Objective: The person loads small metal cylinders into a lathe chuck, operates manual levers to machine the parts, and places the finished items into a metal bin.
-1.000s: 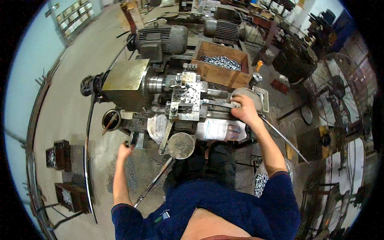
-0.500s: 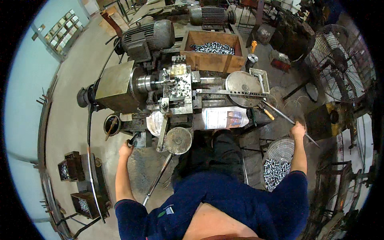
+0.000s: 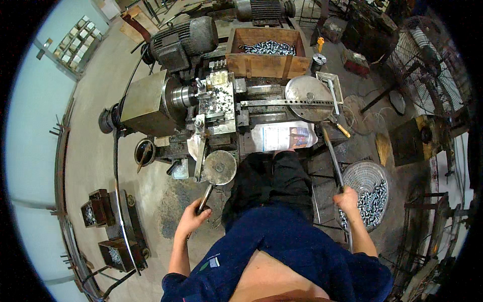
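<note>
My left hand (image 3: 193,220) is closed around the long metal lever (image 3: 206,197) that runs down from the round plate (image 3: 220,167) at the front of the machine. The fingers are partly hidden behind the bar. On the right, my right hand (image 3: 346,199) grips another long lever bar (image 3: 332,153), which leads up to the large round disc (image 3: 308,96). Between the disc and the tool slide (image 3: 218,102) lies a flat bar with holes (image 3: 269,103). Left of the slide sits the shiny round chuck (image 3: 183,96). Dark chips cover the slide.
A wooden box (image 3: 269,65) of metal parts stands behind the machine. At my right is a round perforated basket (image 3: 359,173) with similar parts. Small boxes (image 3: 103,207) sit on the left floor near a dark pot (image 3: 144,152). A large fan (image 3: 422,65) stands at far right.
My left hand has left the small dark handle at the machine's front and taken hold of the left lever. My right hand has swung its lever inward, toward my body.
</note>
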A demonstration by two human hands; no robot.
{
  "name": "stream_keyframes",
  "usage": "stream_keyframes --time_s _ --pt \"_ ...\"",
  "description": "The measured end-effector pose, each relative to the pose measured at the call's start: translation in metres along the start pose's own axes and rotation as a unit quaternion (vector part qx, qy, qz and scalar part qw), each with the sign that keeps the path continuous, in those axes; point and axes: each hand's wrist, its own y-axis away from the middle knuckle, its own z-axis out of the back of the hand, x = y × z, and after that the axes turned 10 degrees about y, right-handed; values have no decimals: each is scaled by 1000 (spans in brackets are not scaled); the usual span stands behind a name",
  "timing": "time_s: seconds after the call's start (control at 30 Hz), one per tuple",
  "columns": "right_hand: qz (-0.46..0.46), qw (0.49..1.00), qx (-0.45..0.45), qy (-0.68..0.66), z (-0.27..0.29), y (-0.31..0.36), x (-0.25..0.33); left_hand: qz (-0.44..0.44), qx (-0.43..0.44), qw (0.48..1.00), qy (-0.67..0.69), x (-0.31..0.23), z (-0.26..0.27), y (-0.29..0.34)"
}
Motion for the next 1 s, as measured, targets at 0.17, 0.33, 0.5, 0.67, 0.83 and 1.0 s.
stream_keyframes --time_s 0.17,0.33,0.5,0.67,0.83,1.0 --pt "22 998 27 -48 7 19 31 -12 -37 975 -217 11 1 -11" --pt "-22 993 99 -59 12 6 26 -17 -32 981 -188 14 1 -14" --pt "-73 985 136 76 15 -30 -20 -14 -31 980 -194 2 -2 -10" --pt "-168 962 116 179 63 -104 -68 -43 0 988 -150 32 4 -17" --pt "-244 936 14 252 51 -209 -112 7 48 992 -112 23 5 -23" --pt "-153 944 -133 262 31 -194 -61 43 171 976 132 19 36 -34"
